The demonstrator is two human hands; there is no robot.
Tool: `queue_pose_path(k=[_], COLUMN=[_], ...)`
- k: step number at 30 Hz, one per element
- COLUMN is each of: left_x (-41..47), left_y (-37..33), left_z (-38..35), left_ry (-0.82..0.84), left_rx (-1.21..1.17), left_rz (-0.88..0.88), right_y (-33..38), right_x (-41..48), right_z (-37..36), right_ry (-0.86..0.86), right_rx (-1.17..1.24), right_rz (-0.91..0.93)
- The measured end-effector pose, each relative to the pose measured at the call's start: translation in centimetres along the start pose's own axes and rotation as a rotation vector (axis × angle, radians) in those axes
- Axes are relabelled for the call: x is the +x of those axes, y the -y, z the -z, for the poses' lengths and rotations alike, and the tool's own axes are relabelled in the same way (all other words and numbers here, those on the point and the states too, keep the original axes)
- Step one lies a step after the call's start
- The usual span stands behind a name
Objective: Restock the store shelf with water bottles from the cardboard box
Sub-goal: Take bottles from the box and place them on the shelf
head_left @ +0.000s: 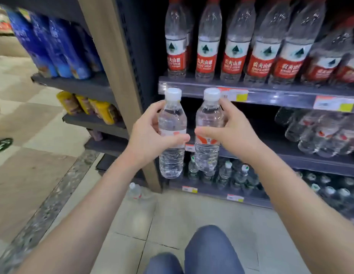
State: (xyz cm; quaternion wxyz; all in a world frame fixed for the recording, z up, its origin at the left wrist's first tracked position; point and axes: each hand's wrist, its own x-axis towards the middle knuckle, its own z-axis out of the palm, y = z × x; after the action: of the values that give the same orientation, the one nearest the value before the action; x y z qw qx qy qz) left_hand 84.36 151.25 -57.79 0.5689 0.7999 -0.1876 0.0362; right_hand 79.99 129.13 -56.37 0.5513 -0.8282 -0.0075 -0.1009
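My left hand grips a clear water bottle with a white cap, upright, in front of the shelf's left post. My right hand grips a second white-capped water bottle with an orange label, upright, right beside the first. Both bottles hang level with the dark, half-empty middle shelf. More bottles of this kind stand at that shelf's right end. The cardboard box is not in view.
The upper shelf holds a row of red-labelled bottles. Small bottles fill the bottom shelf. One loose bottle lies on the tiled floor by the post. Blue and yellow packs sit on the left shelving. My knees are below.
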Motion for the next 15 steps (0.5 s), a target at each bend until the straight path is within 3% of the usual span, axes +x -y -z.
queue_pose_path(k=[6,15], left_x=[0.6,2.2], left_y=[10.1,14.3], left_z=[-3.0,-2.7], left_ry=[-0.015,-0.008], left_rx=[0.000,-0.049], left_rz=[-0.061,-0.066], right_y=[-9.5,-14.2], right_x=[2.3,8.2], right_z=[-4.6,-7.6], right_ry=[-0.069,-0.079], right_rx=[0.066,0.076], right_rz=[0.056,0.028])
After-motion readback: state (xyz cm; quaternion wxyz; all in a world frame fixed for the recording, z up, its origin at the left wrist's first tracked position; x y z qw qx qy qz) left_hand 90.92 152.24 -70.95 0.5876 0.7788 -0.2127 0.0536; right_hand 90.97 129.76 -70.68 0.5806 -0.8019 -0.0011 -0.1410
